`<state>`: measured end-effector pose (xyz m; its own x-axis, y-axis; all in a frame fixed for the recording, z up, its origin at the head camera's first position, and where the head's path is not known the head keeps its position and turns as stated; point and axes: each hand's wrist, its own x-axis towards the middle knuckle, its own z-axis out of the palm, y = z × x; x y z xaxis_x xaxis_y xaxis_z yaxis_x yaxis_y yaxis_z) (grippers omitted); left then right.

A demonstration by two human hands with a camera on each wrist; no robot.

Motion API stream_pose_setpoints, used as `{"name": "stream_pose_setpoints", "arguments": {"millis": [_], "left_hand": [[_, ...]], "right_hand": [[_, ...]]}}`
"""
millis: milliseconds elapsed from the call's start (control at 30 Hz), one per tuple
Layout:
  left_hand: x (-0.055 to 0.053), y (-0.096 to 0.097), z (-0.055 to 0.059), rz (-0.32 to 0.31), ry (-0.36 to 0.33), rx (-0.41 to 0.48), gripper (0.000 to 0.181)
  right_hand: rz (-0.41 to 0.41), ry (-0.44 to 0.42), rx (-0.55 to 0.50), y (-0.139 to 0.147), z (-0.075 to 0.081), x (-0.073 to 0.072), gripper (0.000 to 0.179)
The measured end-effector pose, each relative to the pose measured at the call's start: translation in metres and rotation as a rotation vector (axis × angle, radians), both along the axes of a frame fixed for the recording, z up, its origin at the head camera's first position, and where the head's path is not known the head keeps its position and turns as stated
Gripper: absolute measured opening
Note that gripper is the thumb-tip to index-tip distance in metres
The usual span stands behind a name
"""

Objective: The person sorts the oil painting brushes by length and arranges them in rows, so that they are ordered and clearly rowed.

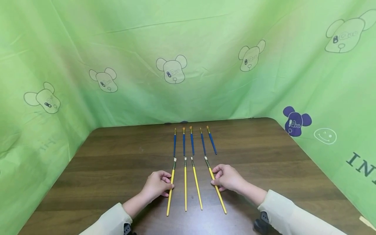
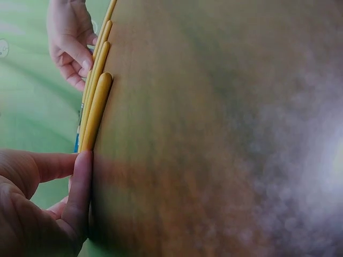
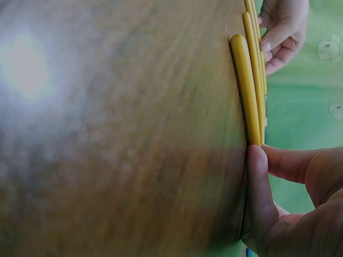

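Several yellow-handled paintbrushes with white bristles lie in a row on the near part of the table, bristles pointing away. My left hand (image 1: 157,185) pinches the leftmost yellow paintbrush (image 1: 168,206) by its handle. At the other end of the row, my right hand (image 1: 229,178) holds the rightmost yellow paintbrush (image 1: 221,200) between thumb and fingers; it lies slanted. Two more yellow paintbrushes, a left one (image 1: 185,192) and a right one (image 1: 197,187), lie untouched between the hands. Both wrist views show the handle ends, the held left brush (image 2: 98,110) and held right brush (image 3: 245,85), low against the tabletop.
Beyond the yellow row, several blue-handled paintbrushes (image 1: 184,143) with brown bristles lie side by side. The wooden table (image 1: 117,156) has a green printed curtain (image 1: 205,94) along its back and sides.
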<state>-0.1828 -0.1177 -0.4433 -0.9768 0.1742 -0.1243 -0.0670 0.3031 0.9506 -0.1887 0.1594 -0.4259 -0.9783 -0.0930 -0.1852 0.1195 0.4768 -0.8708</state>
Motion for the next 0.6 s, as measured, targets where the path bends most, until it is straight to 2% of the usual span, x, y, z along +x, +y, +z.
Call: {"name": "stream_pose_setpoints", "arguments": {"millis": [600], "left_hand": [[0.0021, 0.0006, -0.0014, 0.005, 0.000, 0.030, 0.035]], "right_hand": [[-0.007, 0.013, -0.003, -0.0036, 0.0023, 0.0032, 0.037]]}}
